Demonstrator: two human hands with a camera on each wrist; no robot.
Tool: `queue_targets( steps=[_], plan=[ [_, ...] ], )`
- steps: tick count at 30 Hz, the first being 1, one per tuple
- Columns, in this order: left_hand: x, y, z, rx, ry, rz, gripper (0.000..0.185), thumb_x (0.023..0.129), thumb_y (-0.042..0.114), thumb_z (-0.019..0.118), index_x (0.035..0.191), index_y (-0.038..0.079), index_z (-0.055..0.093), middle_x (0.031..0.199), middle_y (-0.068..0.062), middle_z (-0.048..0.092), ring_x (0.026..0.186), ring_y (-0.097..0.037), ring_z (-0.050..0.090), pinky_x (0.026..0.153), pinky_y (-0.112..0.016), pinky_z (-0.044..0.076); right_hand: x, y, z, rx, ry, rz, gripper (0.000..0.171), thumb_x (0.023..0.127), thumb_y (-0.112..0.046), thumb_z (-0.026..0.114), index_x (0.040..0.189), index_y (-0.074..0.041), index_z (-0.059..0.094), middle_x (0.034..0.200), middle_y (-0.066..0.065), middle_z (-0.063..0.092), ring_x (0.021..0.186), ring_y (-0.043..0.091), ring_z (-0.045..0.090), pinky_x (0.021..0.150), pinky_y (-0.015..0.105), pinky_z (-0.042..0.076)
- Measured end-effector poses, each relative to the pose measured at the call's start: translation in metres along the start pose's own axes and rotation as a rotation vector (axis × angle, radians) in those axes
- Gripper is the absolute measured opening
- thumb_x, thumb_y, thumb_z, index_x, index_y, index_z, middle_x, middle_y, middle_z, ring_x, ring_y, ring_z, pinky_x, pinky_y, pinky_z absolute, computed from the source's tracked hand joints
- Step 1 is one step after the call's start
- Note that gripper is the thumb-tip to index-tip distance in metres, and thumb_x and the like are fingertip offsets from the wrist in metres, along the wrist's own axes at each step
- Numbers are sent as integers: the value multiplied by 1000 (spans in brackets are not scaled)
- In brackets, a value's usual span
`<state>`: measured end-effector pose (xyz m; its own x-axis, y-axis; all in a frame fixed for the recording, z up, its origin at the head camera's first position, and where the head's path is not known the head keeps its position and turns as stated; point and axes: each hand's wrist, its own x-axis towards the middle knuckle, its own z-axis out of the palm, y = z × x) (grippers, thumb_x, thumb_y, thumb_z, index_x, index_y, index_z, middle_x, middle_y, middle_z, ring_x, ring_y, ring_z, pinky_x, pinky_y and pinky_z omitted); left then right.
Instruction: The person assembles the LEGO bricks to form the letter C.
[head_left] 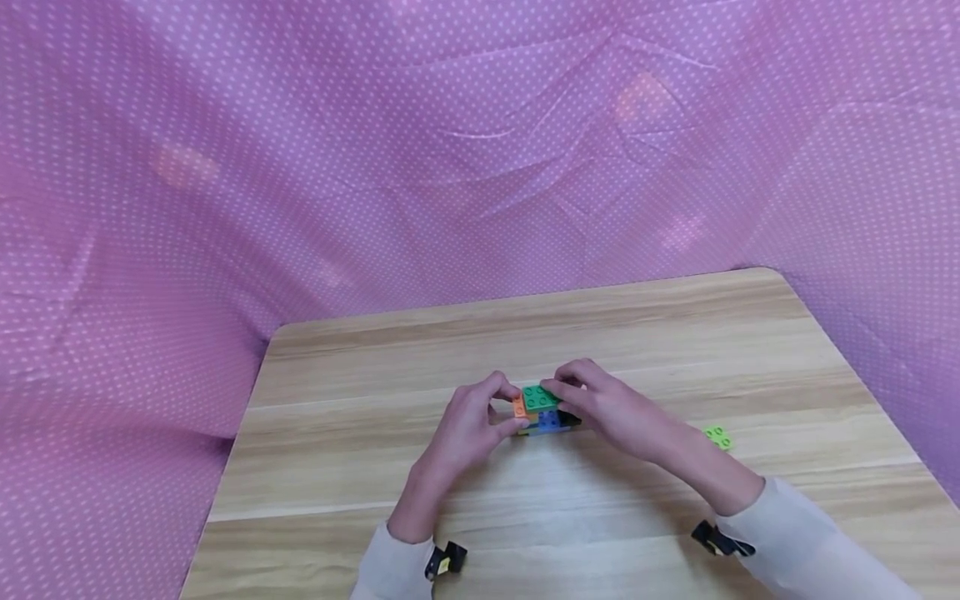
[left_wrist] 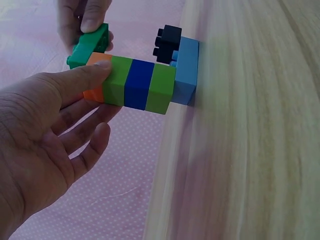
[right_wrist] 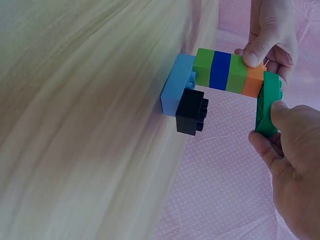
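Observation:
A small brick tower (head_left: 542, 414) stands on the wooden table (head_left: 600, 333). It has a light blue base (left_wrist: 187, 70) with a black brick (left_wrist: 167, 44) on it. Beside the black brick rises a column of green, blue, green and orange bricks (left_wrist: 135, 85). My left hand (head_left: 501, 408) pinches the top of that column at the orange brick (right_wrist: 253, 82), with the thumb (left_wrist: 75, 82) along its side. My right hand (head_left: 558, 398) pinches a dark green brick (right_wrist: 267, 105) and holds it against the orange top.
A small lime green brick (head_left: 717, 437) lies loose on the table to the right of my right forearm. Pink dotted cloth (head_left: 480, 167) hangs behind and around the table. The table's front edge runs under my sleeves.

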<state>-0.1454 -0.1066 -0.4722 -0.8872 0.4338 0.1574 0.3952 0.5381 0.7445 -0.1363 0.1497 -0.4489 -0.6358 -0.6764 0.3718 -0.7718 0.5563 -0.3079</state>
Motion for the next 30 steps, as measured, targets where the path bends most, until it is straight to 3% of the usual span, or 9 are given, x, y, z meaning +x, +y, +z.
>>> queue_targets(
  steps=[3,9,15,21,25,30],
  plan=[
    [0,-1,-1,21,-11,12,33,82,27,82,108,23,61,107,12,69,94,-13,66,74,-32,57,2,-1,0,-52,-10,-12,44,92,-9,71,135,-11,61,125,9,53,110,16,56,87,24,55],
    [2,-6,0,15,-6,88,55,83,40,79,131,23,58,126,11,61,115,-12,60,87,-34,56,2,-2,-1,-80,-18,-1,43,93,-12,71,134,-12,62,124,8,55,109,14,57,88,23,55],
    [6,-7,4,-40,59,183,41,86,37,76,123,24,67,116,11,67,103,-5,62,84,-29,56,2,-2,-2,-98,-7,0,43,93,-13,70,135,-12,61,124,7,56,110,14,56,88,24,55],
    [8,-9,7,-20,88,261,39,86,31,76,122,18,69,114,6,69,102,-7,64,82,-32,58,-8,2,2,-5,66,47,51,96,-17,67,144,-13,52,131,6,54,117,15,54,95,27,52],
    [7,-9,8,-21,92,266,41,87,31,76,124,17,68,115,6,68,104,-6,63,83,-29,58,-23,9,0,56,167,112,58,92,-19,71,146,-12,49,134,4,55,120,17,55,100,27,49],
    [6,-9,8,-6,87,248,42,87,34,75,125,18,67,116,6,68,101,-6,63,82,-27,58,-56,27,-12,45,214,228,53,86,-17,78,135,-11,60,128,1,60,118,17,57,99,30,48]
  ],
)
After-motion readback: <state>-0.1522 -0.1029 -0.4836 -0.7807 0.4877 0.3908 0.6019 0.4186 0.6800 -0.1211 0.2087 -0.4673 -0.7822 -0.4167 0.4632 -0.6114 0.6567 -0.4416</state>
